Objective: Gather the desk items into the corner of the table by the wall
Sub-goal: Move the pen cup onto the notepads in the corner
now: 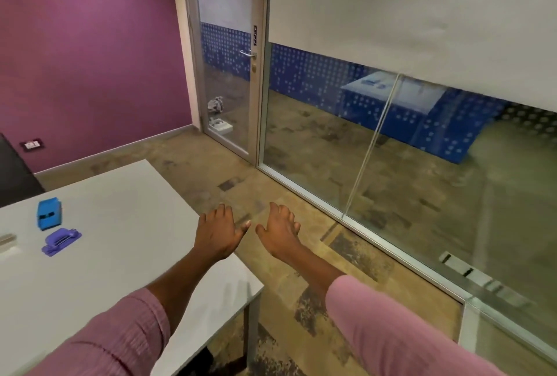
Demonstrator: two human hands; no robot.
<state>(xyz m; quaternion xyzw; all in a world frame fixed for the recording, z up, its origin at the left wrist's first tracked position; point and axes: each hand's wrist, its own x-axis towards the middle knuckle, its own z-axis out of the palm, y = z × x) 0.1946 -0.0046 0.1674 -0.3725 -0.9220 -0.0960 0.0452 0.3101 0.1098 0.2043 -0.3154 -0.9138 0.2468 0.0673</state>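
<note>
My left hand (217, 232) and right hand (280, 229) hung side by side at the centre of the frame, fingers spread, palms down, holding nothing. The left one was over the right edge of the white surface (120, 255), the right one over the carpeted floor (301, 300). At the left of the frame a blue box-shaped item (48, 213) lay on the surface, a purple item (61, 241) just below it, and a pale object (7, 240) was cut off by the frame's edge.

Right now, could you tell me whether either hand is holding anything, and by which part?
Nothing is held. The left hand and right hand are both open, palms down, past the table edge, away from the blue item and purple item.
</note>
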